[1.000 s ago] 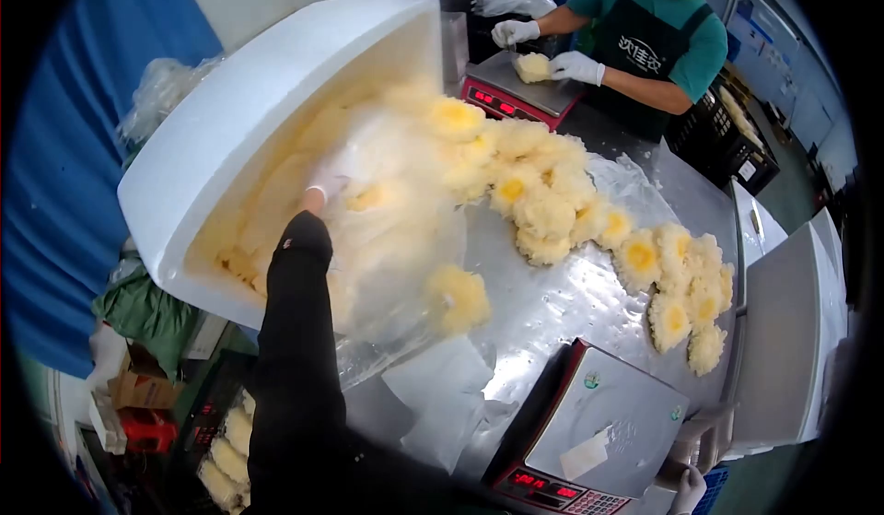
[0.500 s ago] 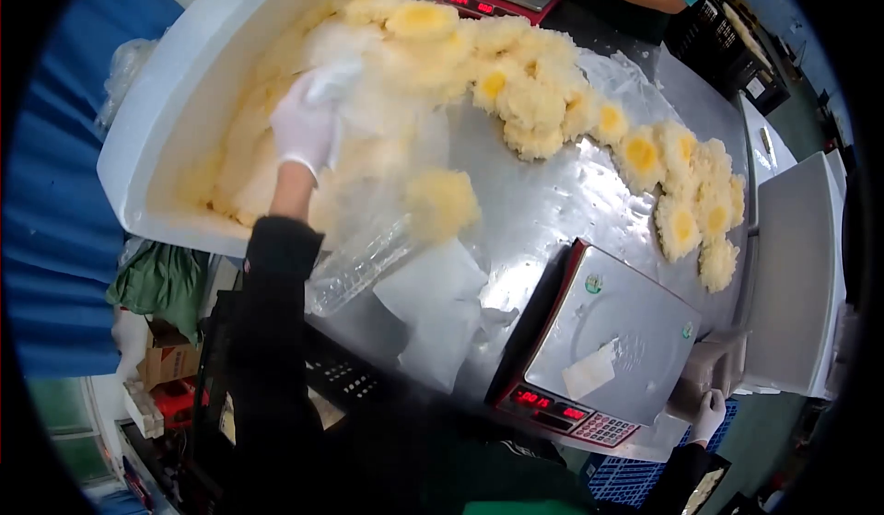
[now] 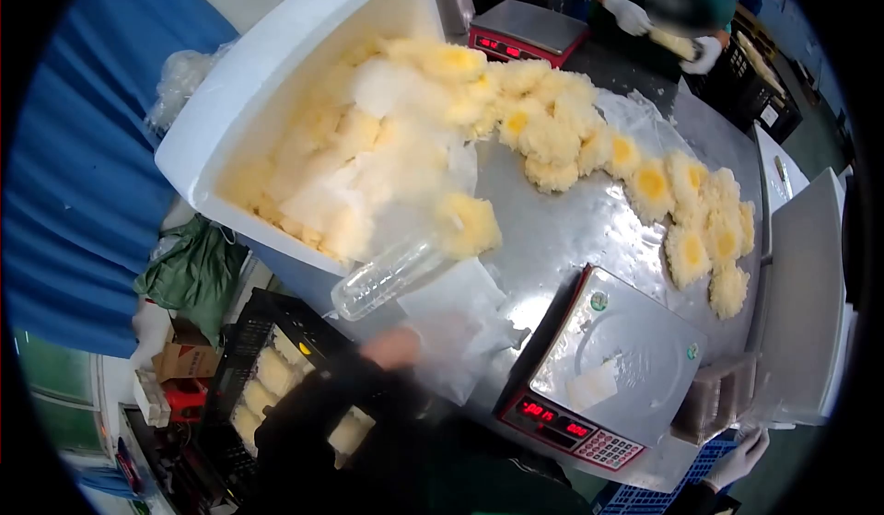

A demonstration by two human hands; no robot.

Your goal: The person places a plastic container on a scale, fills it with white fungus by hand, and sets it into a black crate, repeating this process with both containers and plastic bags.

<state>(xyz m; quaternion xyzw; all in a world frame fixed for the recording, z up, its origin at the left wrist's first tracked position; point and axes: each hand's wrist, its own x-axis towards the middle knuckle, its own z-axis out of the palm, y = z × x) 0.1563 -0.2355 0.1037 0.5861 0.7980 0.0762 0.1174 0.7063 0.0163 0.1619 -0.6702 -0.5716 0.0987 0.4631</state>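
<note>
My left hand (image 3: 442, 340), gloved and smeared by motion, is over a thin white sheet (image 3: 442, 294) on the metal table; whatever it may hold is lost in the blur. Just beyond lie a clear plastic bottle-shaped container (image 3: 387, 280) and a single pale yellow frilly clump (image 3: 468, 225), which looks like snow fungus. At lower right, my gloved right hand (image 3: 739, 460) has its fingers stretched out below a stack of clear plastic boxes (image 3: 716, 400), above a blue crate (image 3: 635, 497). Nothing shows in its grasp.
A large white foam box (image 3: 267, 73) of fungus and white sheets stands at left. More frilly clumps (image 3: 649, 183) curve across the table (image 3: 552, 229). A red-sided scale (image 3: 617, 358) sits in front; another scale (image 3: 529, 31) stands beyond. A black crate (image 3: 267, 331) is below left. A co-worker (image 3: 654, 8) handles something pale.
My left hand has left the foam box and come back toward my body, over the white sheet. My right hand sits lower beside the plastic boxes. The co-worker has lifted a clump off the far scale.
</note>
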